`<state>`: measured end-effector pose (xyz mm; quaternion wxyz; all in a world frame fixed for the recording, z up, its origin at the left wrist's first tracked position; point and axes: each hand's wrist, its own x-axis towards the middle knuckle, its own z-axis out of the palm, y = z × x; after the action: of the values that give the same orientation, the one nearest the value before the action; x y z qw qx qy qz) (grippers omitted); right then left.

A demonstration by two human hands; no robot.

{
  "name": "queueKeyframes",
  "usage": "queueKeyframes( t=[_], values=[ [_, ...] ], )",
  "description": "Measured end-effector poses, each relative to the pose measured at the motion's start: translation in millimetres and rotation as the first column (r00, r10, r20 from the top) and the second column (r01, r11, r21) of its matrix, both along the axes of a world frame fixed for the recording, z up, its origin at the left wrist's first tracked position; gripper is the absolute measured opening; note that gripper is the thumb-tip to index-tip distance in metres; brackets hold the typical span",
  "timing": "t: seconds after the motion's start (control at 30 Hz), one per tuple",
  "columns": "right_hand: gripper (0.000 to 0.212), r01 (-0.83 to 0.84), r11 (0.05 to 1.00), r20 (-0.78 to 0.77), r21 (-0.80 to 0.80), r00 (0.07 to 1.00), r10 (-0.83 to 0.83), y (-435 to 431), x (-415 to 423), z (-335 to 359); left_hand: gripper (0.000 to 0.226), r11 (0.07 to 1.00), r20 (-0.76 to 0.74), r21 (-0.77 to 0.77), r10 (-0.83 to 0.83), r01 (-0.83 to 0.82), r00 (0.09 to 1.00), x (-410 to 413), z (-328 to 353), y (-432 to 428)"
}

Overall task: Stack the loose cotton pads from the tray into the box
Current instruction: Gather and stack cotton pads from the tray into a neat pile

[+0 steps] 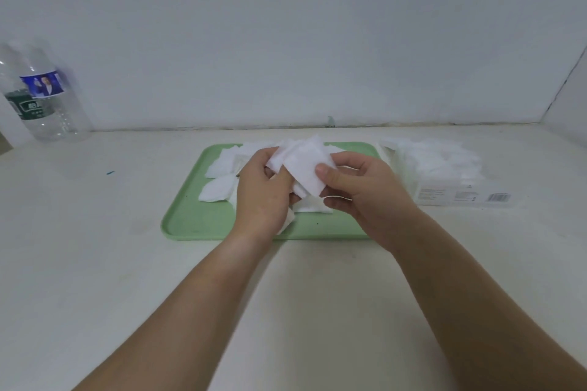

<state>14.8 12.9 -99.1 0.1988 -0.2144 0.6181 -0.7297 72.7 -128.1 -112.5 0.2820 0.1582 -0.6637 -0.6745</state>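
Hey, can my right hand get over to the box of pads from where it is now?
Probably yes. The box sits just right of the tray, beside the right hand, with nothing between. That hand pinches cotton pads.

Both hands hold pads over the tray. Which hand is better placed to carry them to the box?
Right, probably. The right hand pinches the cotton pads and lies nearer the box, which stands right of the tray; the left hand would have to cross over.

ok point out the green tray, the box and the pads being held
green tray (197, 216): head view, bare floor near its front left corner
box (460, 197): head view, front wall by the printed label
held cotton pads (301, 165): head view, face of the front pad
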Motion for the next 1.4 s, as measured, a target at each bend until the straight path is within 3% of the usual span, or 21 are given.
queueKeyframes(
  t=[0.2,0.4,0.57,0.7,0.87,1.03,1.13,1.2,1.3,1.4],
  values=[
    [0.017,0.144,0.983,-0.027,0.110,0.989,-0.142,-3,-1,-6,0.021,0.988,-0.052,0.116,-0.094,0.099,0.994,5,6,9],
    [0.020,0.250,0.953,-0.156,0.169,0.962,-0.224,-7,1,-8,0.016,0.966,-0.034,0.193,-0.169,0.173,0.985,8,4,5],
    [0.019,0.324,0.916,-0.258,0.237,0.930,-0.262,-10,2,-14,0.027,0.941,0.011,0.260,-0.224,0.214,0.974,7,8,6],
    [0.033,0.364,0.896,-0.261,0.255,0.918,-0.298,-8,1,-15,0.028,0.939,-0.002,0.203,-0.284,0.279,0.959,8,8,3],
    [0.033,0.329,0.917,-0.262,0.223,0.927,-0.269,-5,-1,-15,0.033,0.960,0.021,0.162,-0.236,0.230,0.971,7,3,0],
    [0.013,0.340,0.913,-0.278,0.227,0.921,-0.274,-7,-4,-18,0.035,0.982,0.029,0.165,-0.095,0.089,0.995,7,7,-12],
    [0.009,0.428,0.842,-0.403,0.329,0.870,-0.285,-8,-10,-24,0.034,0.995,0.019,0.097,0.027,-0.029,0.999,10,15,-24],
    [0.012,0.467,0.737,-0.515,0.488,0.836,-0.189,-8,-17,-25,0.032,0.996,0.016,0.046,0.074,-0.075,0.997,12,18,-29],
    [0.034,0.448,0.561,-0.521,0.696,0.853,-0.033,-13,-29,-26,0.036,0.995,0.036,-0.009,0.097,-0.096,0.995,14,18,-28],
    [0.057,0.395,0.467,-0.483,0.791,0.872,0.080,-20,-32,-27,0.037,0.995,0.050,-0.053,0.088,-0.086,0.995,15,16,-25]
  ],
)
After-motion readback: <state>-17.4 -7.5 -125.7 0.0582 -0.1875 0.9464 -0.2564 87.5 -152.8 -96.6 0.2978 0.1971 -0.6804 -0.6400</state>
